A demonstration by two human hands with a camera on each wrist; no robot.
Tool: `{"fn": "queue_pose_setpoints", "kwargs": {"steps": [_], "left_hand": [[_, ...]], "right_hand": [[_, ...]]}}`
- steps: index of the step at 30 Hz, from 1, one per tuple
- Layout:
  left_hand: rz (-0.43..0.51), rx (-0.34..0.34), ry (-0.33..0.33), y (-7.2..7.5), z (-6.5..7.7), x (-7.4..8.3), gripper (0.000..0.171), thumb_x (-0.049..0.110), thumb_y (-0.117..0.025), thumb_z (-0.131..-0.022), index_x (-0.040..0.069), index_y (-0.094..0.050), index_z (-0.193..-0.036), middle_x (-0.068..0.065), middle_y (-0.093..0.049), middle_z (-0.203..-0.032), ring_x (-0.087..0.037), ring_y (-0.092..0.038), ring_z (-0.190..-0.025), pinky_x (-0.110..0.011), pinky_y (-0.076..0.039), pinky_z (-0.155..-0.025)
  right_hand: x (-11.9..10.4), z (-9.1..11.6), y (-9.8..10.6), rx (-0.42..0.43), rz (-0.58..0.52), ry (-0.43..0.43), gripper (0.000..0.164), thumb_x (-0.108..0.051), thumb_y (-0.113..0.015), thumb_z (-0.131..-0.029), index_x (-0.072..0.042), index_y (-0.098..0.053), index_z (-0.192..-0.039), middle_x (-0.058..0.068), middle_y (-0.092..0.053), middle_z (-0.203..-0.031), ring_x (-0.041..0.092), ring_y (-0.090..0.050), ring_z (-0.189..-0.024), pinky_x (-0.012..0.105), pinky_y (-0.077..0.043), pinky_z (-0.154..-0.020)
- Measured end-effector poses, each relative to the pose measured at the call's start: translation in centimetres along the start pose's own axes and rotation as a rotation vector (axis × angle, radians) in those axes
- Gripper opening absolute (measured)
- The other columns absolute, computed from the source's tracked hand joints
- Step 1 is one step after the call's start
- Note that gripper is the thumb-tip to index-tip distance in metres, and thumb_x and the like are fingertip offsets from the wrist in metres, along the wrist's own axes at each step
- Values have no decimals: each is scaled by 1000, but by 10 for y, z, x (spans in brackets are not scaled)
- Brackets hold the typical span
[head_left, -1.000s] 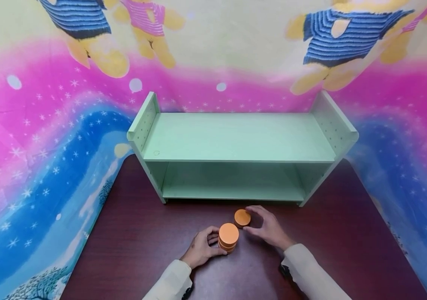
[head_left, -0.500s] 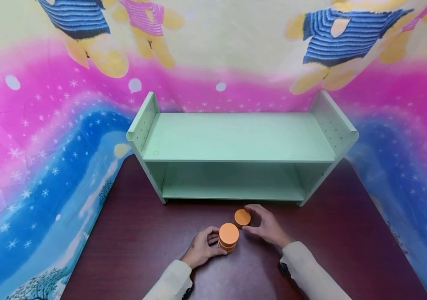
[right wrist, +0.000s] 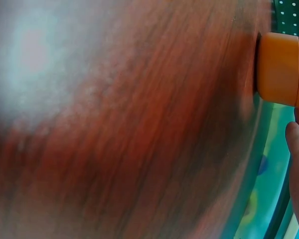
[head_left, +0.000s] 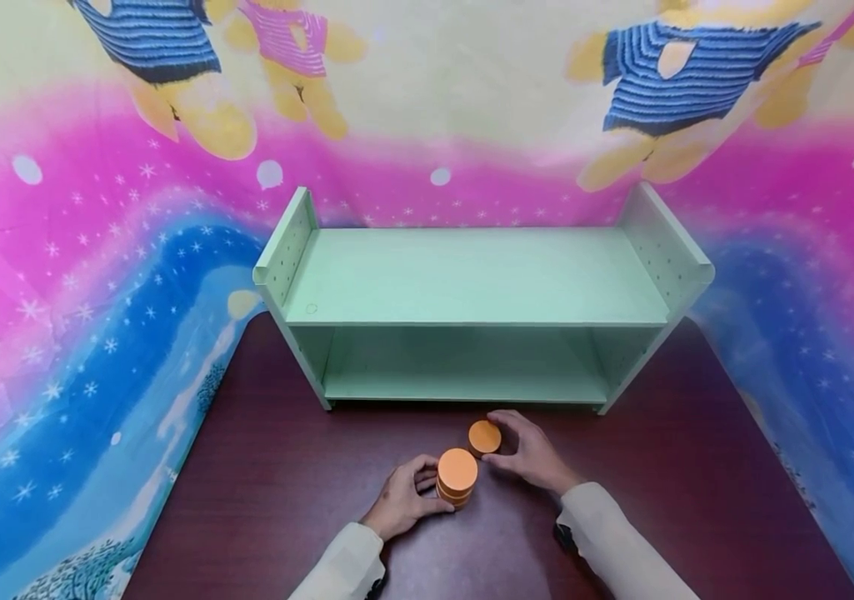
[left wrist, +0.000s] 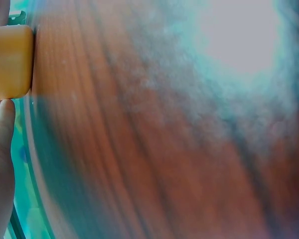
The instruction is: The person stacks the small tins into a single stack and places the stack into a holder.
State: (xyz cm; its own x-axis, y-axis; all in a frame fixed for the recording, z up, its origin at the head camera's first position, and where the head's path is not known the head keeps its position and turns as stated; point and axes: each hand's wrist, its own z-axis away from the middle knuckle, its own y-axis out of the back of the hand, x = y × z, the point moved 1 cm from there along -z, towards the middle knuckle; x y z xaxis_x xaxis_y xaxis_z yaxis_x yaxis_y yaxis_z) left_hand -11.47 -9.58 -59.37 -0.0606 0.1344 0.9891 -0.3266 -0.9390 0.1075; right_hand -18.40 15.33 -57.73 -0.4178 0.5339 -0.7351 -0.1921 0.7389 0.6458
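Orange containers: smooth plastic look. Table: glossy wood grain. Backdrop: creased cloth.

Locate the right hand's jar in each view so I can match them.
Head: jar low, just right of centre, at the right hand.
Left wrist: not in it; only the other jar shows.
Right wrist: at the upper right edge.
Shared landmark: the table.

a green shelf stands on a dark table.
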Motion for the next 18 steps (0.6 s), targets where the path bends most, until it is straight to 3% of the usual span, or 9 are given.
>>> {"fn": "queue_pose_setpoints", "kwargs": {"steps": [18], "left_hand": [[18,-1,13,0,0,0,55,-2,-87,-72,0,-60,-119,-14,-64,-123,-32,-62,-118,-32,-54,-97]], "right_hand": [[2,-4,-5,-61,13,-77,65,-16,-88,-78,0,-58,-134,13,-58,-134,32,-54,-125,51,-47,-104]]}}
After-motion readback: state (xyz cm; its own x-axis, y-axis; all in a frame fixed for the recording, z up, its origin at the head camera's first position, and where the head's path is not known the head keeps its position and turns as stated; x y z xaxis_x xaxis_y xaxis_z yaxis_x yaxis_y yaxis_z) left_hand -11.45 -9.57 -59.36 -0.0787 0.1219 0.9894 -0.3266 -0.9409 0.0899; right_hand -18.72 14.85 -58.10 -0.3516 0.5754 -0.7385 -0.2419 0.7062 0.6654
